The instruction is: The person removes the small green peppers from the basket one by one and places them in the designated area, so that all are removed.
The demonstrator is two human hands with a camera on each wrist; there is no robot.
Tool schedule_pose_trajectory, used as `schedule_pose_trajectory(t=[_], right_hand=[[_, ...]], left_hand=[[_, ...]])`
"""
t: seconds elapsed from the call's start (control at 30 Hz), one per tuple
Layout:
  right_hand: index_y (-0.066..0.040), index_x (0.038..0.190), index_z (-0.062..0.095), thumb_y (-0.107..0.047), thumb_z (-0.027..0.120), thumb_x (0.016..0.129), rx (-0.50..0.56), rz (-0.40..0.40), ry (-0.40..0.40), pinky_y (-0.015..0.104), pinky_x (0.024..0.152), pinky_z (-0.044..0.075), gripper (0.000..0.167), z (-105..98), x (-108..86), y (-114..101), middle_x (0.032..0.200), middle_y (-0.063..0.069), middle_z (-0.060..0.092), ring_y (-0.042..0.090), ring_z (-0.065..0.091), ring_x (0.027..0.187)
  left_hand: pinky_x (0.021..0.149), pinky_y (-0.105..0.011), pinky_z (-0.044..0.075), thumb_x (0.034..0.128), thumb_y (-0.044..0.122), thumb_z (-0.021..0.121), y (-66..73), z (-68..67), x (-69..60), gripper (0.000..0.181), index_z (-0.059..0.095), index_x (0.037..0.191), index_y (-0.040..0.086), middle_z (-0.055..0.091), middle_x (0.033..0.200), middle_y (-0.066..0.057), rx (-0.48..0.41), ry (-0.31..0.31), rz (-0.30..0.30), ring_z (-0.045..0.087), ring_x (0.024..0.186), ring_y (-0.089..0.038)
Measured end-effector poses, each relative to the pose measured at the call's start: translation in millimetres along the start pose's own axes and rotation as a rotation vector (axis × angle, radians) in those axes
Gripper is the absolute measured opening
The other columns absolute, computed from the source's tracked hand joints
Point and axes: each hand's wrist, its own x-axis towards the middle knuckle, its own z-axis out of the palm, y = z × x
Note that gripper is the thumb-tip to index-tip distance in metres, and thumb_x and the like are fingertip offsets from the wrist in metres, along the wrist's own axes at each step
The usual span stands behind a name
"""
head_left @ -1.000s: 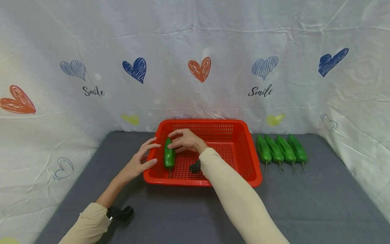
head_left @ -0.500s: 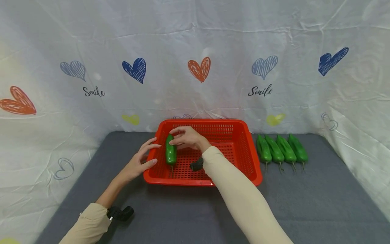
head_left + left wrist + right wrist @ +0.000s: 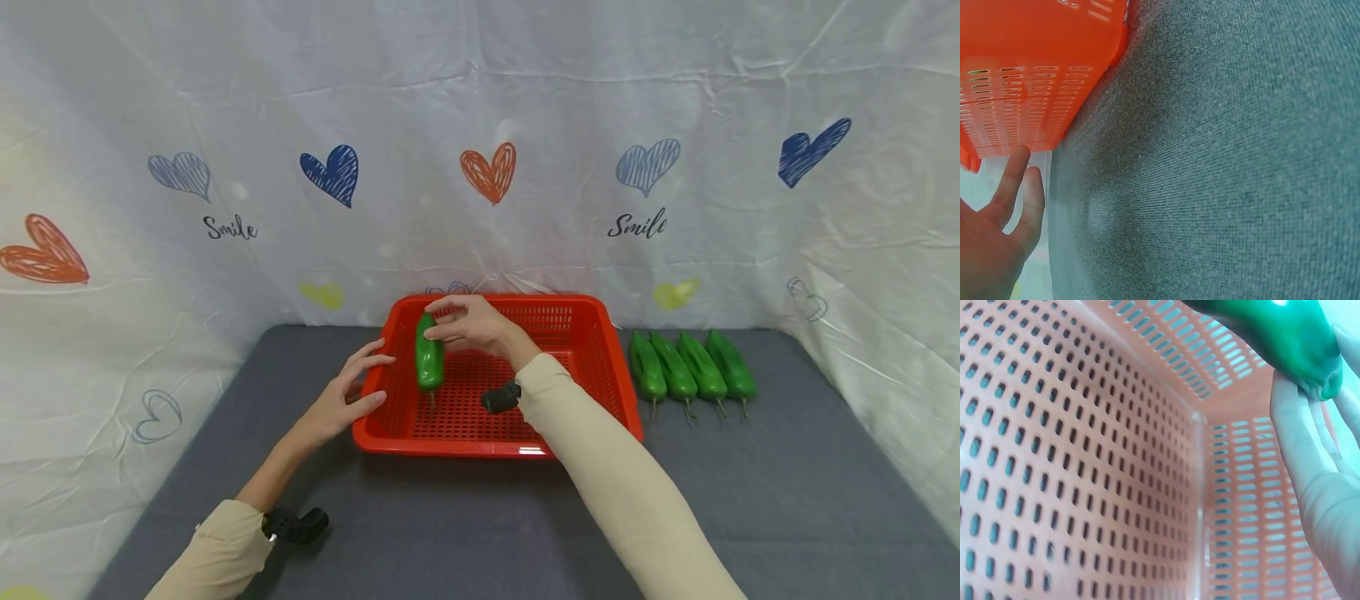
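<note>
A long glossy green pepper hangs tilted inside the red plastic basket, its thin stem toward me. My right hand pinches the pepper's far end between thumb and fingers. In the right wrist view, the pepper is clear of the slotted basket floor, with the right hand's fingers around its tip. My left hand rests at the basket's left rim, fingers spread and fairly straight. Two fingers of the left hand show beside the basket's outer wall in the left wrist view.
Several more green peppers lie side by side on the grey cloth-covered table, right of the basket. A white curtain with printed hearts stands behind and at both sides. Each wrist wears a black camera.
My right hand has lifted the pepper from near the basket's left side, moving it up, away from me and slightly right. The left hand has stayed at the rim.
</note>
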Motion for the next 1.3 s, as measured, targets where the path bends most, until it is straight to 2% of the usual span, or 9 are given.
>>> schedule_pose_trajectory(t=[0.07,0.37,0.6,0.83,0.97,1.2,1.3], right_hand=[[-0.002,0.133,0.062,0.0,0.075,0.091,-0.003,-0.006,0.007,0.048,0.089,0.054,0.044,-2.7,-4.4,-5.5,0.121,0.022,0.064,0.035,0.069,0.101],[0.002,0.143,0.054,0.001,0.075,0.091,-0.032,-0.064,0.019,0.046,0.089,0.054,0.056,-13.9,-20.8,-29.8,0.126,0.022,0.06,0.034,0.066,0.109],[0.003,0.14,0.057,-0.001,0.077,0.09,-0.032,-0.084,0.059,0.049,0.092,0.052,0.054,-19.8,-32.6,-40.4,0.127,0.021,0.058,0.033,0.063,0.111],[0.001,0.136,0.06,-0.002,0.078,0.09,-0.049,-0.082,0.082,0.05,0.093,0.051,0.05,-30.0,-47.3,-44.2,0.126,0.022,0.058,0.034,0.062,0.111],[0.001,0.139,0.058,-0.005,0.078,0.09,-0.079,-0.08,0.092,0.047,0.091,0.053,0.054,-37.2,-55.2,-46.6,0.129,0.019,0.058,0.033,0.061,0.114],[0.002,0.14,0.057,-0.003,0.077,0.09,-0.087,-0.079,0.125,0.047,0.089,0.054,0.054,-49.8,-72.6,-54.1,0.131,0.021,0.056,0.033,0.059,0.116],[0.003,0.14,0.056,-0.001,0.077,0.09,-0.081,-0.078,0.141,0.049,0.09,0.053,0.055,-55.1,-79.6,-56.4,0.131,0.022,0.056,0.034,0.06,0.115]], left_hand=[[0.089,-0.032,0.052,0.0998,0.005,0.06,-0.3,-0.2,0.0,0.049,0.047,0.147,0.004,0.015,0.165,-0.012,-0.009,-0.002,-0.003,0.054,0.121,-0.044],[0.09,-0.033,0.051,0.0997,0.004,0.06,-1.2,-0.6,-0.6,0.049,0.047,0.147,0.004,0.016,0.165,-0.013,0.005,-0.003,0.009,0.054,0.121,-0.045],[0.094,-0.036,0.047,0.1004,0.003,0.059,-1.2,-1.3,-2.7,0.049,0.047,0.148,0.006,0.015,0.166,-0.009,0.029,-0.006,0.032,0.039,0.136,-0.04],[0.089,-0.035,0.052,0.1005,0.002,0.059,-2.2,-0.4,-1.6,0.049,0.047,0.148,0.005,0.014,0.166,-0.009,0.009,-0.006,0.024,0.052,0.123,-0.043],[0.088,-0.034,0.052,0.1005,0.002,0.059,-1.5,-0.1,-1.3,0.049,0.046,0.148,0.004,0.014,0.166,-0.01,0.012,-0.007,0.027,0.051,0.124,-0.045],[0.097,-0.045,0.046,0.1003,0.003,0.059,1.5,-0.3,-1.7,0.049,0.047,0.148,0.006,0.015,0.166,-0.008,0.035,-0.006,0.029,0.031,0.141,-0.038],[0.094,-0.045,0.049,0.1003,0.001,0.059,1.3,-0.7,-1.9,0.049,0.046,0.148,0.005,0.014,0.166,-0.01,0.02,-0.008,0.03,0.04,0.135,-0.041]])
